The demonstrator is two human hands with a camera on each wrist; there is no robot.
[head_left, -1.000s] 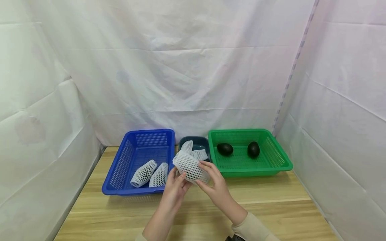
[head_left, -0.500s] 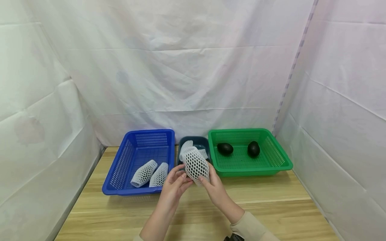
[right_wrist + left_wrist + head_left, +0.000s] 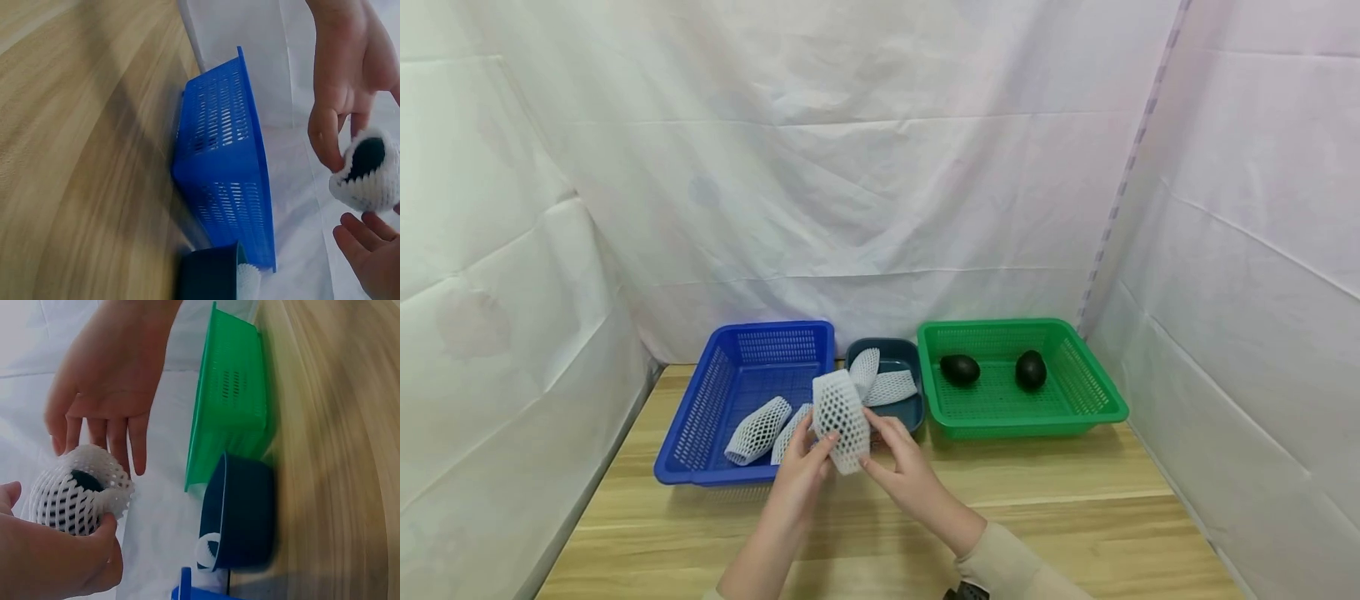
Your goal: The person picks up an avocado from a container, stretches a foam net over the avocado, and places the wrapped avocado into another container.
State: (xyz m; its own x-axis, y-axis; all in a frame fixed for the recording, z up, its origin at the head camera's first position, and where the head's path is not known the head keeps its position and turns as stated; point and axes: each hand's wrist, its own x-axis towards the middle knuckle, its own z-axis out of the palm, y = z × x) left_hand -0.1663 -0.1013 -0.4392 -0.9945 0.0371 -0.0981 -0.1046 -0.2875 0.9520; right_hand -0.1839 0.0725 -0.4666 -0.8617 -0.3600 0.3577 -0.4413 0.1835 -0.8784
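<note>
My left hand (image 3: 805,467) grips an avocado in a white foam net sleeve (image 3: 842,421), held up over the front of the table between the two baskets. Dark skin shows through the sleeve's open end in both wrist views. My right hand (image 3: 902,471) is at its right side, fingers nearly straight with fingertips right at the net; in the left wrist view the right hand (image 3: 115,369) has its fingers extended. Behind the held avocado, a dark teal bin (image 3: 910,408) contains foam net sleeves (image 3: 891,388).
On the left, a blue basket (image 3: 700,478) contains two netted pieces (image 3: 758,431), one partly hidden by my left hand. A green basket (image 3: 1022,431) on the right contains two bare avocados (image 3: 959,370). White cloth (image 3: 850,192) walls the wooden table (image 3: 1075,517) at the back and sides.
The netted avocado was turned in both hands, and its tip now points up. Both hands have moved left with it, uncovering more of the teal bin. My right fingers have loosened around it.
</note>
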